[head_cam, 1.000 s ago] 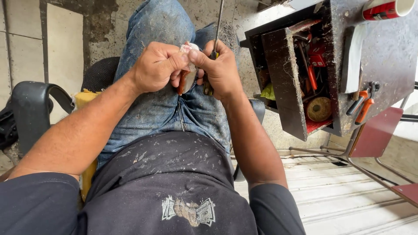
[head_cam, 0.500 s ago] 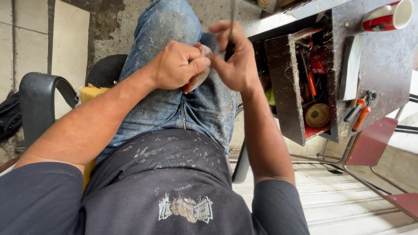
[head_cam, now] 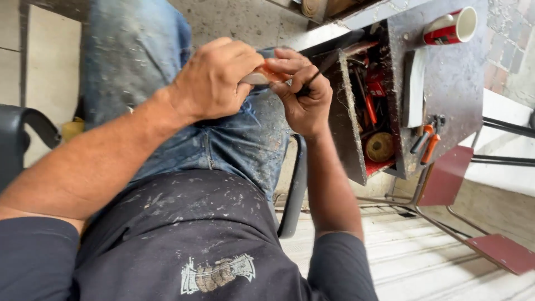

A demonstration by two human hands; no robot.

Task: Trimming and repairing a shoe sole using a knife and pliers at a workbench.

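Note:
I sit on a chair with my jeans-clad thighs below me. My left hand (head_cam: 214, 81) is closed around a small pale object with an orange-brown end (head_cam: 262, 76), held over my right thigh. My right hand (head_cam: 304, 92) pinches a thin dark rod-like tool (head_cam: 314, 78) and presses its tip against that object. The two hands touch each other. Most of the small object is hidden inside my left fist.
An open metal drawer (head_cam: 340, 117) with red-handled tools and a round reel (head_cam: 380, 146) stands to the right. On the grey work surface (head_cam: 451, 95) lie orange-handled pliers (head_cam: 426, 142) and a red-and-white cup (head_cam: 451, 28). A black chair armrest (head_cam: 295, 189) runs beside my right forearm.
Both hands have shifted right and closer to the drawer as my head moved. The grip on the small object and the thin tool stays the same.

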